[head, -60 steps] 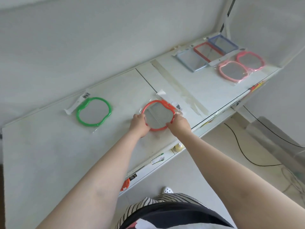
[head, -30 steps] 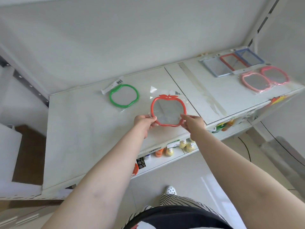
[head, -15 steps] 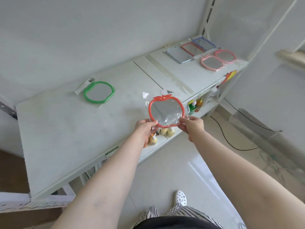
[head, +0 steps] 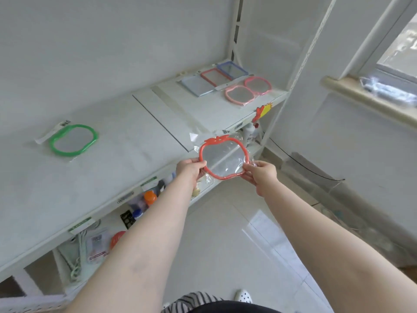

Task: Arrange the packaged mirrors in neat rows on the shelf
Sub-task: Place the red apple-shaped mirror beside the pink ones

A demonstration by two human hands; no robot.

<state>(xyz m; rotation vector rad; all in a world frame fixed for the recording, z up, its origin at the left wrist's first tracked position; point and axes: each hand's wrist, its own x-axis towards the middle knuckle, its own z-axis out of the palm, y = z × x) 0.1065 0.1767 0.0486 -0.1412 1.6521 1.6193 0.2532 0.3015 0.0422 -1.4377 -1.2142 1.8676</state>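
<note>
— Off the shelf's [head: 108, 177] front edge, what had each hand got?
— The left hand [head: 189, 169] and right hand [head: 261, 172] pinched the red apple-shaped mirror [head: 222, 158] by its lower rim, fingers curled, holding it clear of the shelf.
— And on the shelf?
— A green mirror [head: 73, 140] lay towards its left; pink mirrors [head: 247, 90] and rectangular mirrors [head: 212, 81] sat at its far right end, near a window sill [head: 361, 98].

White shelf [head: 126, 154]: green mirror [head: 73, 140] flat at left, far side. Far right: grey-blue mirror [head: 198, 86], red mirror [head: 213, 76], blue mirror [head: 232, 69] in row; two pink mirrors [head: 239, 95] [head: 257, 85] nearer edge, overlapping.
</note>
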